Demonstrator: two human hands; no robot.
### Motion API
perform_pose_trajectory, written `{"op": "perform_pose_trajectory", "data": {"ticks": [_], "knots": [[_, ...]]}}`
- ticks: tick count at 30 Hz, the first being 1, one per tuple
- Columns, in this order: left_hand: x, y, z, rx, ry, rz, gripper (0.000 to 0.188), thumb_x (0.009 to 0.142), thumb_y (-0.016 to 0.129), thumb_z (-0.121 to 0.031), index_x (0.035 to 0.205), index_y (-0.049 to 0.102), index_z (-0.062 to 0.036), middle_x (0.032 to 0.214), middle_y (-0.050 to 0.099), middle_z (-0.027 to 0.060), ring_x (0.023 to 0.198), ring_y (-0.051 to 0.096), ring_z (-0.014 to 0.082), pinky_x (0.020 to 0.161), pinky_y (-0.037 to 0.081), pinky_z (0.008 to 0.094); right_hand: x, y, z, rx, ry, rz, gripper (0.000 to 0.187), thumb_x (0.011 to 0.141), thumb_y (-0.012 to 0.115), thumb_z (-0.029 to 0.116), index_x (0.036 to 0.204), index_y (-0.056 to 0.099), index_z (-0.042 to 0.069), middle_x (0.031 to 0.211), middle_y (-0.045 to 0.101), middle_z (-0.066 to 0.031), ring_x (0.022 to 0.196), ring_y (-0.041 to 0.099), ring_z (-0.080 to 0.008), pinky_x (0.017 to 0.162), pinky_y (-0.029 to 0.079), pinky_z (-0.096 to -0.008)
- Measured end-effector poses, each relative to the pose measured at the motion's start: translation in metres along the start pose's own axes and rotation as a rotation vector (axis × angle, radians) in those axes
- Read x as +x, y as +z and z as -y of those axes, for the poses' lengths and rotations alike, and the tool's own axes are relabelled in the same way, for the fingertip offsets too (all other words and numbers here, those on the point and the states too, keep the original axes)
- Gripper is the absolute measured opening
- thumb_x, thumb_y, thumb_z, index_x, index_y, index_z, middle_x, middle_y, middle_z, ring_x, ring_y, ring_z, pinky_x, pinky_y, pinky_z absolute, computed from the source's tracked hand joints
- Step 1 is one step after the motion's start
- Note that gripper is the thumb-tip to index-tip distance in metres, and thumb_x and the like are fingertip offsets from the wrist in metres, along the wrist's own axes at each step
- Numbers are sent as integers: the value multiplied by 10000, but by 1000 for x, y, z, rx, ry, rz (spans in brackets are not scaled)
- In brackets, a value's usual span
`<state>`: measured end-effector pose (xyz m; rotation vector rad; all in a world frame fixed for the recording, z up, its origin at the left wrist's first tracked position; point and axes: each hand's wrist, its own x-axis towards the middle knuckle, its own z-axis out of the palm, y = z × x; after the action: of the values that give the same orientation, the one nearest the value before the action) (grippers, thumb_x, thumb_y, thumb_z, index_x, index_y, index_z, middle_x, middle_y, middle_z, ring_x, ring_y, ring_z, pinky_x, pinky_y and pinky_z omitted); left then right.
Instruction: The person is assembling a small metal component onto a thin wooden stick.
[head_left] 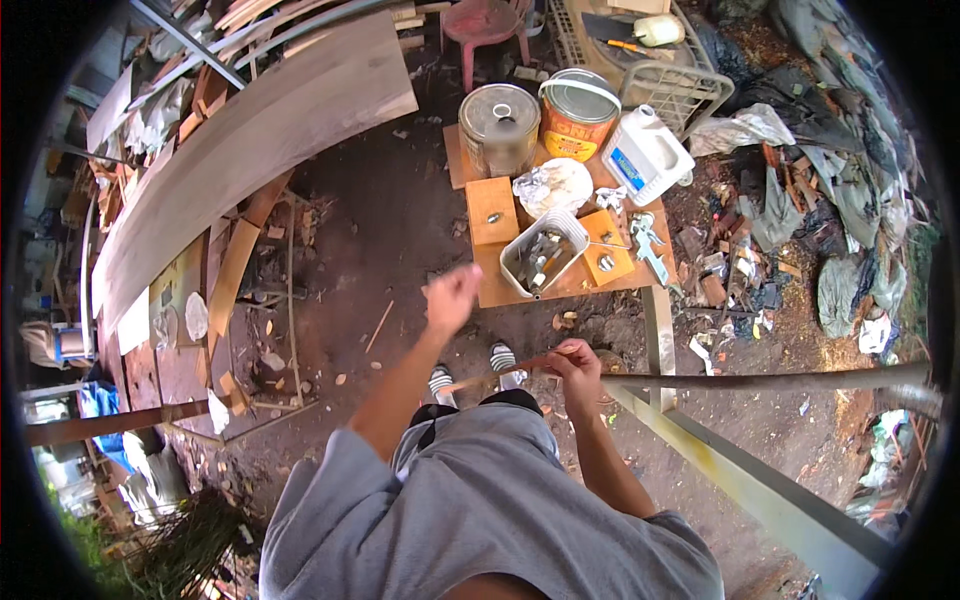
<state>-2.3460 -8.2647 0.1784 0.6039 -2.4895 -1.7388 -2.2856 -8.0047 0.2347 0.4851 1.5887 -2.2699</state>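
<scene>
Looking straight down over a grey shirt and striped sandals on dark dirt; right hand (577, 368) near the middle, grip pinched shut around a thin wooden stick (500, 375); stick running leftward from the fingers, roughly level, above the sandals; just right of that hand, a long rusty metal bar (780, 380) stretching off to the right edge, touching or not, cannot tell; left hand (452, 297) raised farther out, blurred, fingers curled loosely inward, holding nothing visible, whether fully closed cannot tell.

Beyond the hands, a low wooden desk (520, 290) of board; on it a white plastic tub (543, 255) full of small metal tools; left of the tub a small wooden box (492, 210); right of it an orange block (607, 248) and a spray gun (648, 243); farther back a crumpled white cloth (552, 186), a grey metal can (499, 128), an orange paint can (578, 115) beside it, a white plastic jug (648, 155) to the right.

Far left, a long curved plank (240, 150) slanting across scrap timber; far back a red stool (483, 25); right side, heaps of dark bags and rubbish; near right, a pale metal frame (740, 480) angling away.
</scene>
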Motion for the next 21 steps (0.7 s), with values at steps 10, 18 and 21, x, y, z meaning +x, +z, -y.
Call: {"op": "perform_pose_trajectory", "data": {"ticks": [10,18,21], "knots": [[-163,-106,-71,313,228,353,293,957,515,-353,996,670,-107,807,654,205,807,630,417,700,486,498,-36,103,5,-411,-277,519,95,846,689,8,917,630,-14,823,678,-45,767,633,-73,666,504,-225],[-187,-187,-110,537,431,94,255,940,559,-295,822,627,-79,659,621,157,646,620,377,579,455,488,-73,174,70,-1041,-787,741,144,836,687,106,963,704,40,802,691,-124,723,677,-292,646,540,-355],[-196,-197,-104,561,455,14,267,939,567,-312,826,627,-78,657,626,145,637,621,371,574,461,482,-82,193,77,-1202,-778,803,166,863,656,147,1012,687,81,828,685,-157,772,667,-358,678,537,-422]]}}
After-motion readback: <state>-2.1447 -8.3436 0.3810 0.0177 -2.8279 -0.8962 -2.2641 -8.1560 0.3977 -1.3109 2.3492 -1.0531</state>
